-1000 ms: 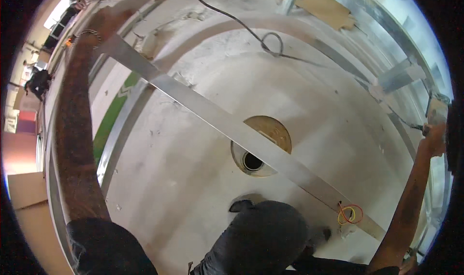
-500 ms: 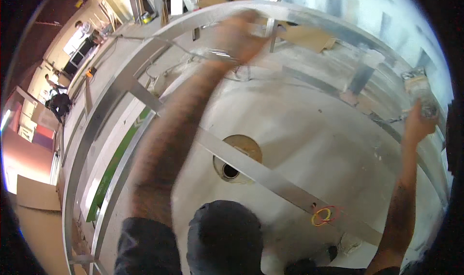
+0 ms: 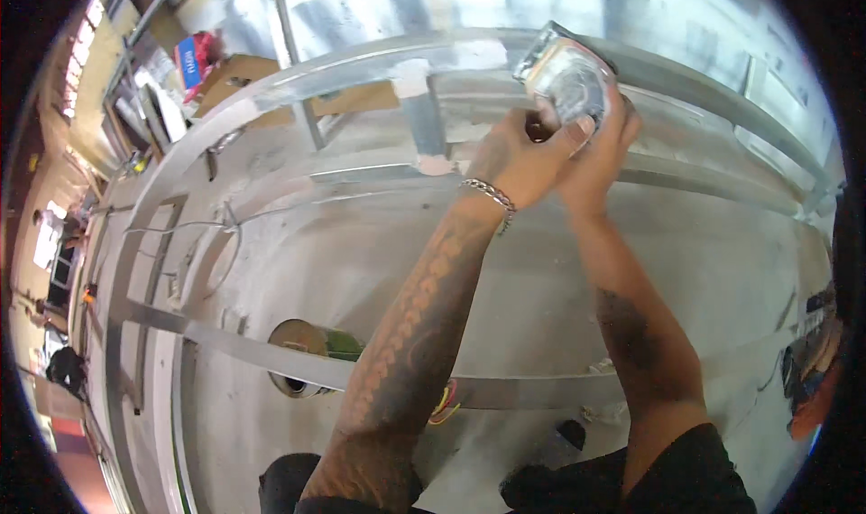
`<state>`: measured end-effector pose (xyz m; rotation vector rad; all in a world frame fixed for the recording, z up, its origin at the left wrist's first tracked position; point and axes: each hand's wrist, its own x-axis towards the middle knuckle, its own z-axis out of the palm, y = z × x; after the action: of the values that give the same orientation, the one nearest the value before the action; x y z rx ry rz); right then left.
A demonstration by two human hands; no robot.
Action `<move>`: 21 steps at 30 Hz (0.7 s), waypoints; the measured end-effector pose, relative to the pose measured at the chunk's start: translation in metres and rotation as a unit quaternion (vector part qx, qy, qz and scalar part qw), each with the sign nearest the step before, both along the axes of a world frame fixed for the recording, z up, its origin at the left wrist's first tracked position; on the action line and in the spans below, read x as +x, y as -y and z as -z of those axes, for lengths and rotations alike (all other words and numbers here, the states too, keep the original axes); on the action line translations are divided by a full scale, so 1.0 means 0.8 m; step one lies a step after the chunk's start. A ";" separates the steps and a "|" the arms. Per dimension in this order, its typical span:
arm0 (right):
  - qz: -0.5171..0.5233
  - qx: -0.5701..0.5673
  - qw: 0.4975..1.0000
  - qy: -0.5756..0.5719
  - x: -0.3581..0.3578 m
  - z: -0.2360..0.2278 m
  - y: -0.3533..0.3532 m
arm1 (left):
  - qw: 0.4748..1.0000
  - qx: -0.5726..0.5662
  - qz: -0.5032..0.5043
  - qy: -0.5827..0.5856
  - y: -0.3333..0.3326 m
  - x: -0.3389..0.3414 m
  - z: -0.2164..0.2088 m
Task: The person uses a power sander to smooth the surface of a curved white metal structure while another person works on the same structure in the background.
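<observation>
Both my hands meet at the upper right on a small square metal box [image 3: 566, 79] held against a horizontal metal stud [image 3: 379, 63]. My left hand [image 3: 519, 157], with a chain bracelet at the wrist, grips the box's lower left side with fingers curled. My right hand [image 3: 600, 148] is pressed against the box from below and to the right. Whether the box is fixed to the stud cannot be told.
A metal stud frame [image 3: 162, 216] curves around me, with a lower cross rail [image 3: 225, 342] at knee height. A round opening in the concrete floor [image 3: 302, 383] lies below the rail. A cable [image 3: 216, 243] runs over the floor at left. Boxes sit at far upper left.
My left arm has swung from the left rail over to the right. Both hands now meet on the metal box, which my right hand alone held before. My view has tilted upward.
</observation>
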<state>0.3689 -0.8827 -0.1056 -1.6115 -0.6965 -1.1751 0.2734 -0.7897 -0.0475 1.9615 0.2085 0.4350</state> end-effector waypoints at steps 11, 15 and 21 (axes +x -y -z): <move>0.001 -0.107 0.993 -0.048 -0.021 0.006 -0.020 | 0.936 -0.344 0.072 -0.023 -0.030 0.040 0.042; 0.034 -0.126 0.991 -0.027 -0.016 0.004 -0.013 | 0.920 -0.380 0.092 0.027 -0.018 0.043 0.039; 0.025 -0.126 0.992 0.017 -0.008 0.011 -0.012 | 0.931 -0.360 0.053 0.035 -0.014 0.040 0.040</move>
<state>0.3626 -0.8728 -0.1142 -1.8307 -0.8601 -1.1898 0.3055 -0.7788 -0.0796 1.2261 0.1818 0.2981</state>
